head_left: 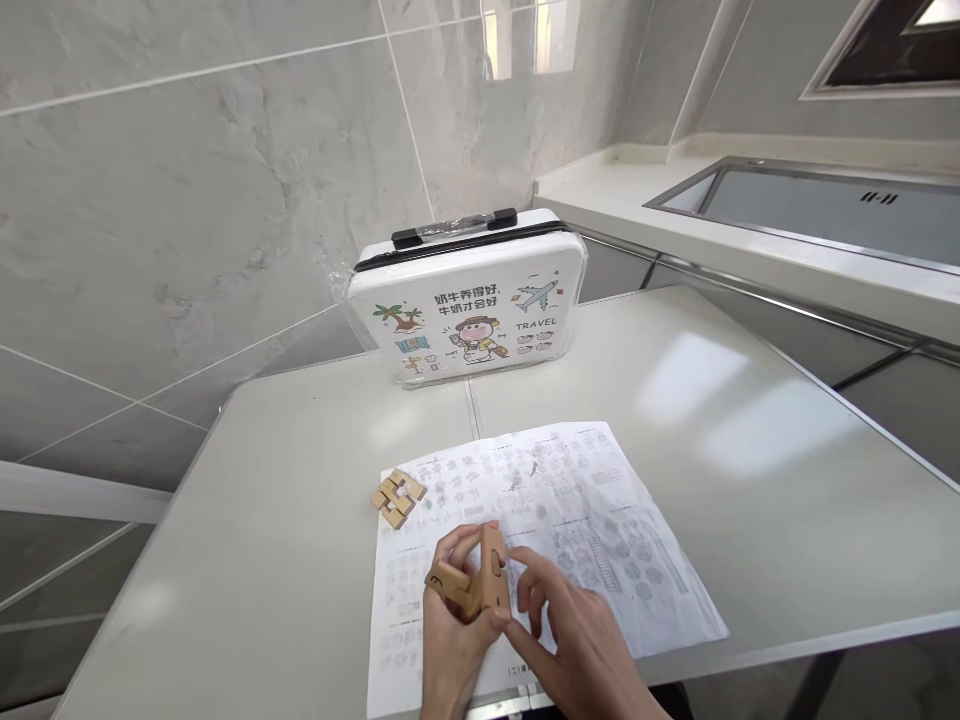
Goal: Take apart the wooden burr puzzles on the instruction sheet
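My left hand [454,640] is closed around notched wooden puzzle pieces [493,570], two of which show set at an angle to each other. The nearer piece stands upright with a cut-out in its side; the other juts left and carries a dark curved mark. At the upright piece's right side, my right hand [574,620] has its index finger by the cut-out and its thumb at the lower end, seemingly gripping it. Below both hands lies a creased printed sheet [645,590] with puzzle diagrams. More notched wooden pieces [395,515] lie clustered on its upper left corner.
A white case [472,310] with cartoon prints, a black handle and plastic wrap stands at the back of the pale folding table [285,520]. Grey tiled wall [225,180] rises behind. To the right is a counter with a sink [810,210].
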A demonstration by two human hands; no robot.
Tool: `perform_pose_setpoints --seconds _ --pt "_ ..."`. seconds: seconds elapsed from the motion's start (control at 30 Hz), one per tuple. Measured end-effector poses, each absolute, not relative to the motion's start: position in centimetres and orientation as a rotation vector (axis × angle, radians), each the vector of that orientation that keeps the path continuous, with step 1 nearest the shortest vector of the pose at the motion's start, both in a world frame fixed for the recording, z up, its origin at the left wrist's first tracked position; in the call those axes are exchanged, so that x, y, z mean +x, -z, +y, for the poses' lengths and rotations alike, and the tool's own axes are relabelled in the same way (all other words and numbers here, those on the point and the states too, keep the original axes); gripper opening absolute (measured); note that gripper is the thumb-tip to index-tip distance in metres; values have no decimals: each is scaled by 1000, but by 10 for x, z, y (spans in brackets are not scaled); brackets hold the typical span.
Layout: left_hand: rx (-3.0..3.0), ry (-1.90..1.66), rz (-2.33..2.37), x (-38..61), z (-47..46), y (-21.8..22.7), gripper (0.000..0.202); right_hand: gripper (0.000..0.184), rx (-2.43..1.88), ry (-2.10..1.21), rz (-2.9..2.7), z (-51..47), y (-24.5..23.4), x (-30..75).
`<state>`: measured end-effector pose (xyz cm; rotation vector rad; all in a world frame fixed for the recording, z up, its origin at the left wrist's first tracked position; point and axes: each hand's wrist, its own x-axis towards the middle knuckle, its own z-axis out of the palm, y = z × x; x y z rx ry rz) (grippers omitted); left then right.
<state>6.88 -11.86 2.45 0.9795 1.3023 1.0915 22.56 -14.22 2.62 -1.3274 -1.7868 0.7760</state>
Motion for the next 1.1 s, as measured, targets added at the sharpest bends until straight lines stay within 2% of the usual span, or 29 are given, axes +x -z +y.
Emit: perform_pose_setpoints --seconds 0.1,0.17,0.27,0.5,0.6,0.77,0.87,1.1 --pt "944 -1043 1335 70 -118 -33 95 35 -1299 -625 -1865 -139 -30 225" --pt "929 -962 1372 73 -120 -39 85 34 -1276 -575 -1920 -137 -31 224" --pt "940 -951 1370 72 -125 -47 81 35 -1268 -521 -1930 -134 -32 222" --pt "971 -887 1533 49 -134 -56 64 37 -1284 -569 -1844 -132 -31 213" --pt "930 -900 1602 35 -136 -63 62 36 -1308 -687 -1711 -129 -32 210" --pt "705 -968 1702 22 -143 -72 60 34 -1382 -1261 -1411 -112 -26 200" --pt "557 -1009 1623 17 -145 -71 54 33 -1377 -1481 -1397 -98 -20 188" --pt "443 -1029 1513 7 -152 -58 59 28 -1513 -1479 -1586 -78 -15 163"
